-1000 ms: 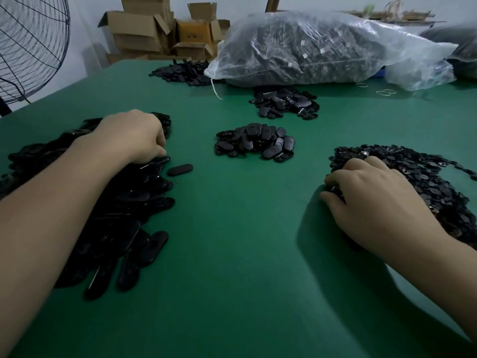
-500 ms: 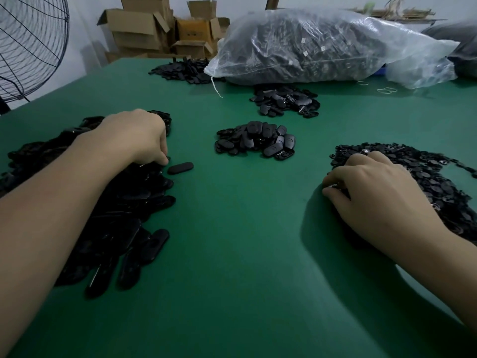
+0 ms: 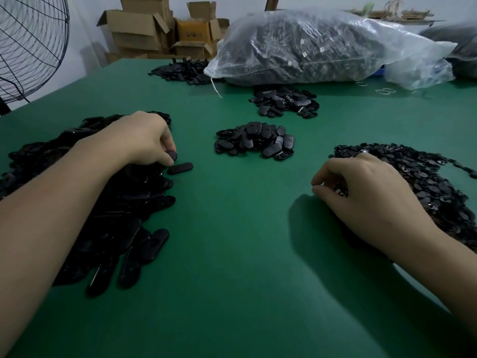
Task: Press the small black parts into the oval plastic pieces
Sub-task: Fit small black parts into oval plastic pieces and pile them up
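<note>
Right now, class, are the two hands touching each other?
No, the left hand and right hand are apart, with bare green table between them.

On the green table (image 3: pixel 232 254), a heap of black oval plastic pieces (image 3: pixel 116 215) lies at my left, my left hand (image 3: pixel 140 140) over its far edge, one black oval piece (image 3: pixel 171 154) in its fingers. Small black parts (image 3: pixel 426 182) lie spread at right, some in my right hand (image 3: pixel 366 195) at their left edge. Between them, farther back, I see a small black plastic pile (image 3: pixel 255 142), a clear plastic sack (image 3: pixel 322 45) behind.

Left hand (image 3: pixel 144 139) and right hand (image 3: pixel 361 195) pinch, fingers curled.
</note>
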